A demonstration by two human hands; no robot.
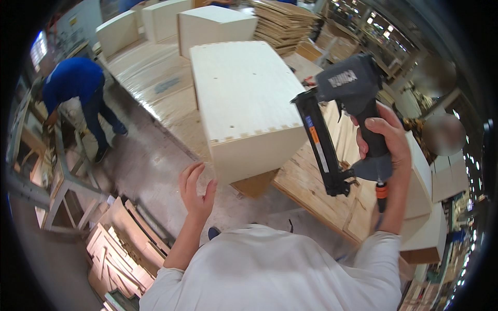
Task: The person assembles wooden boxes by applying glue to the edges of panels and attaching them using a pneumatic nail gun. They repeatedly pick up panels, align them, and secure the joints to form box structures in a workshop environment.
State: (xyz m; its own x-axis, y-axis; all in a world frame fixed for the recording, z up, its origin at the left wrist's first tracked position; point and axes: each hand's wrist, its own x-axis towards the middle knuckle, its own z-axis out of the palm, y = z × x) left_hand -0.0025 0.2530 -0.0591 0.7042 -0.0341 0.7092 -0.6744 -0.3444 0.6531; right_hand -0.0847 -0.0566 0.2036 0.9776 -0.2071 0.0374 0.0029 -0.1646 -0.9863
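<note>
A black pneumatic nail gun [348, 85] is raised in my right hand [386, 136], whose fingers wrap round its grip. Its long magazine slants down, and an air hose joins at an orange fitting [382, 191] below the handle. In front of me a pale wooden drawer box [249, 88] lies on the workbench, with finger joints along its near top edge. My left hand [197, 191] is beside the box's near left corner, fingers apart and holding nothing; whether a fingertip touches the corner I cannot tell.
More pale boxes [217, 28] stand on the bench [150, 78] behind. Flat brown panels [284, 23] are stacked at the back. Further boxes [420, 228] pile up at right. Wood offcuts [111, 264] lie lower left. A person in blue [78, 83] bends over a wooden frame [65, 181] at left.
</note>
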